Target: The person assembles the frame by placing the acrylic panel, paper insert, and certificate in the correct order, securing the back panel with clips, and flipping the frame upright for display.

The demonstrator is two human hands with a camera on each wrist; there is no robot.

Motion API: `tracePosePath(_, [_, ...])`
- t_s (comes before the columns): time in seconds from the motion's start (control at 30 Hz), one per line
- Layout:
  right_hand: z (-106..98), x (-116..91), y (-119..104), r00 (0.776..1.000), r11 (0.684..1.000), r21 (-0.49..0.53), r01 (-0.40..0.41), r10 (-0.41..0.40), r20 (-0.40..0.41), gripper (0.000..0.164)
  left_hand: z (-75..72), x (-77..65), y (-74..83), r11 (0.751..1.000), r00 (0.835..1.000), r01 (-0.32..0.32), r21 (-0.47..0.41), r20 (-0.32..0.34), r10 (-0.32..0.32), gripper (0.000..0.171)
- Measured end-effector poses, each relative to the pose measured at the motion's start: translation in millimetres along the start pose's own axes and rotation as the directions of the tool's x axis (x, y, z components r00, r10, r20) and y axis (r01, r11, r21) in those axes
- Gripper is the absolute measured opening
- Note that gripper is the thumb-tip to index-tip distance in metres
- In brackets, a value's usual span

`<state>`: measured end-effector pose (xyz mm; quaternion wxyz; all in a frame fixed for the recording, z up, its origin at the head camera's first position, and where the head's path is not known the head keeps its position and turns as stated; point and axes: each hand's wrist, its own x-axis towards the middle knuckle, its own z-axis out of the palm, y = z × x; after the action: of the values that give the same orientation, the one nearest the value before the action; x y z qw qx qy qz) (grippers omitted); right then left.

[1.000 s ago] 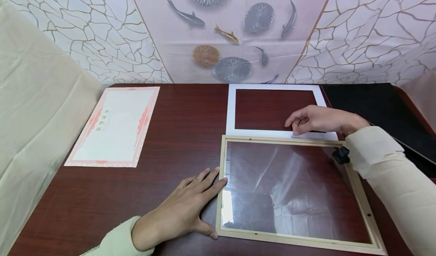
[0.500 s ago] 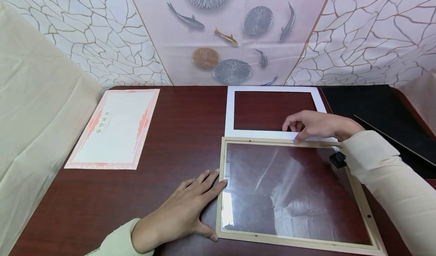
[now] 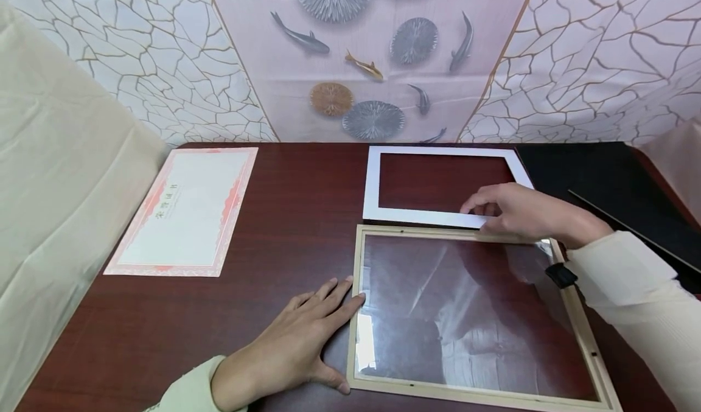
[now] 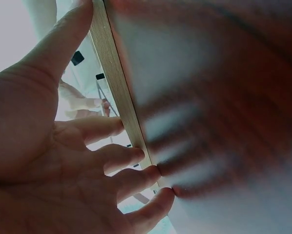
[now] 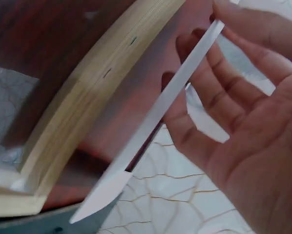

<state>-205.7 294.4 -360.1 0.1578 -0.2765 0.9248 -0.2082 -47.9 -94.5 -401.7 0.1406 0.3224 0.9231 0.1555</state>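
A thin white rectangular mat (image 3: 371,184) with an open window sits at the back centre-right in the head view. My right hand (image 3: 528,214) pinches its near edge between thumb and fingers; the right wrist view shows the mat (image 5: 153,112) edge-on and tilted, raised off the table. Just in front of it lies a light wooden picture frame (image 3: 594,363) holding a clear sheet (image 3: 438,314) that reflects light. My left hand (image 3: 306,339) spreads along the frame's left side, fingertips and thumb touching the wood.
A certificate (image 3: 183,211) with a pink patterned border lies on the dark red table (image 3: 274,229) at the left. Black panels (image 3: 586,168) lie at the back right. A patterned cloth (image 3: 372,53) rises along the table's far edge.
My right hand has taken hold of the mat's near edge. That edge has lifted slightly, with a dark gap now showing between mat and frame. My left hand has stayed in place.
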Motion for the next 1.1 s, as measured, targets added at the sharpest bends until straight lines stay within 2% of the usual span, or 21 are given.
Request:
tracePosePath(0.17, [4,-21,-15,0.996,0.996,-0.084,0.018,-0.025,-0.089,0.033,0.9,0.1,0.9,0.999,1.000,-0.005,0.034,-0.010,0.005,0.127])
tracePosePath(0.53, [23,-69,-43,0.987,0.984,-0.175,0.015,-0.043,-0.153,0.042,-4.8,8.7,4.6,0.989,0.999,0.037,0.146,-0.019,-0.034,0.128])
tracePosePath(0.77, [44,-82,-46,0.984,0.980,-0.201,0.015,-0.050,-0.172,0.045,-17.1,23.2,-7.2,0.996,0.997,0.075,0.055,0.010,-0.076,0.123])
tracePosePath(0.97, [58,-87,-47,0.954,0.967,-0.233,0.100,-0.159,-0.253,0.046,-26.0,41.1,-21.6,0.992,0.990,0.127,-0.003,0.056,-0.126,0.122])
tracePosePath(1.1, [65,-87,-50,0.956,0.965,-0.253,0.076,-0.142,-0.255,0.044,-31.4,50.7,-30.8,0.990,0.989,0.137,-0.043,0.068,-0.133,0.121])
